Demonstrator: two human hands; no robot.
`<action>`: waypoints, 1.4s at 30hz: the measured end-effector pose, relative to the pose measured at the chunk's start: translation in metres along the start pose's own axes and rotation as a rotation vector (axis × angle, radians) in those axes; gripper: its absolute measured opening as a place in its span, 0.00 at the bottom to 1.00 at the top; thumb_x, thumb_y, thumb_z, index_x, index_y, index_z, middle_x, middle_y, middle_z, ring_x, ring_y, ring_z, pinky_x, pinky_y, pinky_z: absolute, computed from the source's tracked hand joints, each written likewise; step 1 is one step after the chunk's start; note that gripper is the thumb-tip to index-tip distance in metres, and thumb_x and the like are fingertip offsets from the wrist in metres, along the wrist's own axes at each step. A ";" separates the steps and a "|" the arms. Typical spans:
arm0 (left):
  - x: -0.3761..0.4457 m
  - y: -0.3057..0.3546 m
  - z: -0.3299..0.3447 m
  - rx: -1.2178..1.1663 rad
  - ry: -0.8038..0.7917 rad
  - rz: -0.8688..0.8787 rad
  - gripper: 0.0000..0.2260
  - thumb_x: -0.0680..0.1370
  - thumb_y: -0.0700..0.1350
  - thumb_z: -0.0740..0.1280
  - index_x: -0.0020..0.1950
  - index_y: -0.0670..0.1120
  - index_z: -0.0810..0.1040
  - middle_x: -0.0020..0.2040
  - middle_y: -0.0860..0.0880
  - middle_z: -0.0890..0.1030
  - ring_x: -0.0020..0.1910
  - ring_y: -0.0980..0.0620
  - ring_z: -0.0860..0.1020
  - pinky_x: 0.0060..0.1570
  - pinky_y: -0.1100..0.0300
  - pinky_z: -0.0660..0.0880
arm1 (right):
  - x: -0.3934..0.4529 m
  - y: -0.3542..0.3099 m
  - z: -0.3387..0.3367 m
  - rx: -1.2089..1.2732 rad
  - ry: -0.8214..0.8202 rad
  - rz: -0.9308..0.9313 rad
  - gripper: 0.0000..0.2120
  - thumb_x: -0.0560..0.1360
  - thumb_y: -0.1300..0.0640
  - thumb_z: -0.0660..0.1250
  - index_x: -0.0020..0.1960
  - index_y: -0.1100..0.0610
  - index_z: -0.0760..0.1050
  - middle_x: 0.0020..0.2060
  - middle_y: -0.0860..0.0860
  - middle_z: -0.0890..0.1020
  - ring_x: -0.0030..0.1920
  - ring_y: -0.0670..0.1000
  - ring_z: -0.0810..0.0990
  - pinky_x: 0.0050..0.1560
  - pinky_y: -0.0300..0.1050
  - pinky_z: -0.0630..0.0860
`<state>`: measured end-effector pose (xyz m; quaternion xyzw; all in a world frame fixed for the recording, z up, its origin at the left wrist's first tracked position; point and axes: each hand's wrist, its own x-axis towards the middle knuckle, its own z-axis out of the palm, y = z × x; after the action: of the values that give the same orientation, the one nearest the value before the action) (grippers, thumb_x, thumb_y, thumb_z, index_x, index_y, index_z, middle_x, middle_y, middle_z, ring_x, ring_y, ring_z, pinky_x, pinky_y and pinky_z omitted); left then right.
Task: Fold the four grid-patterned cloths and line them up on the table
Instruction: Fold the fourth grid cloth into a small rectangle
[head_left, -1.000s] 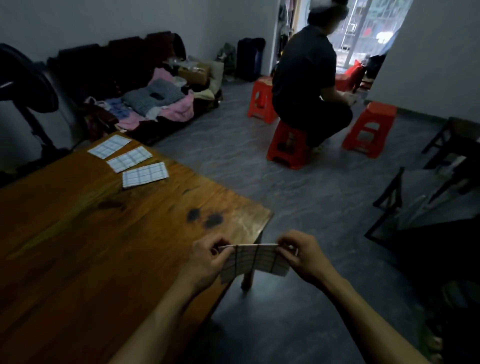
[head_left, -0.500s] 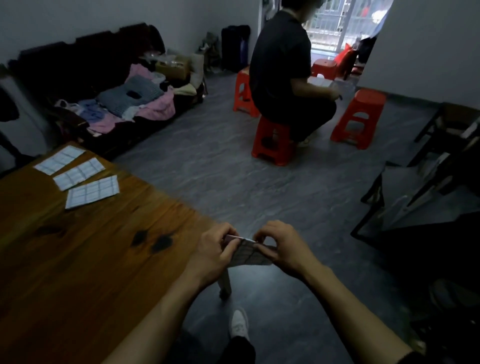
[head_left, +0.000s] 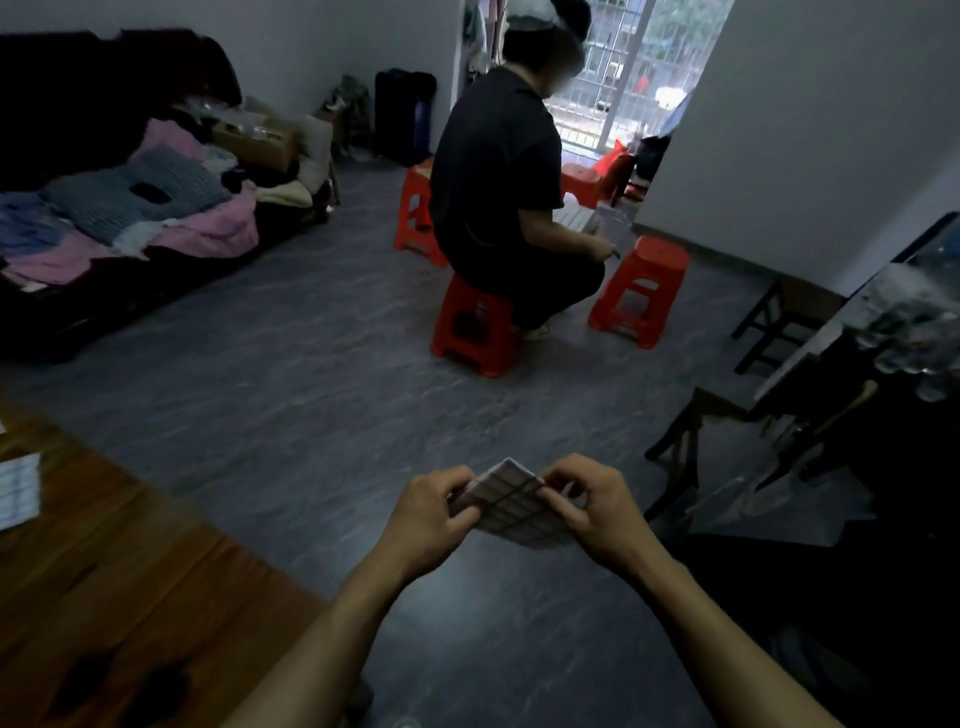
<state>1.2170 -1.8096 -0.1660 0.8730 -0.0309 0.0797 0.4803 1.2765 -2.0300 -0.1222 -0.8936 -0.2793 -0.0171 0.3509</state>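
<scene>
I hold a small folded grid-patterned cloth (head_left: 511, 501) in the air over the grey floor, to the right of the wooden table (head_left: 130, 587). My left hand (head_left: 426, 519) pinches its left edge and my right hand (head_left: 597, 512) pinches its right edge. The cloth lies nearly flat between my fingers, white with dark grid lines. On the table's far left edge only part of one folded grid cloth (head_left: 18, 491) shows; the others are out of frame.
A person in dark clothes (head_left: 506, 182) sits on a red stool (head_left: 475, 327) ahead, with more red stools (head_left: 641, 288) nearby. A sofa piled with clothes (head_left: 135, 218) stands at the left. Dark chairs and a table (head_left: 810, 415) crowd the right.
My view has swung right, so the table and its folded cloths slid toward the left edge. The cloth in my hands has gone from hanging spread out to a smaller, flatter fold.
</scene>
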 end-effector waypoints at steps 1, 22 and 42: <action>0.010 -0.001 -0.002 -0.013 0.015 -0.008 0.02 0.70 0.45 0.67 0.41 0.49 0.77 0.34 0.52 0.78 0.34 0.54 0.76 0.35 0.54 0.71 | 0.010 0.006 0.000 0.020 0.012 0.005 0.01 0.72 0.58 0.71 0.43 0.55 0.80 0.37 0.46 0.80 0.38 0.45 0.78 0.39 0.37 0.73; 0.132 -0.028 -0.075 -0.070 0.813 -0.387 0.08 0.70 0.45 0.75 0.48 0.47 0.81 0.43 0.51 0.84 0.45 0.53 0.83 0.47 0.58 0.79 | 0.303 0.037 0.086 0.645 -0.580 -0.220 0.04 0.76 0.64 0.69 0.42 0.62 0.78 0.36 0.57 0.81 0.37 0.55 0.79 0.43 0.57 0.77; 0.032 -0.128 -0.203 -0.001 1.475 -0.736 0.06 0.76 0.46 0.71 0.52 0.55 0.78 0.47 0.56 0.84 0.48 0.61 0.82 0.45 0.58 0.81 | 0.387 -0.199 0.281 0.538 -1.173 -0.481 0.03 0.78 0.59 0.67 0.47 0.56 0.78 0.43 0.51 0.84 0.42 0.45 0.82 0.41 0.37 0.77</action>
<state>1.2425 -1.5689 -0.1602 0.5503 0.5806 0.4700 0.3731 1.4543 -1.5435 -0.1235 -0.5502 -0.6081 0.4618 0.3380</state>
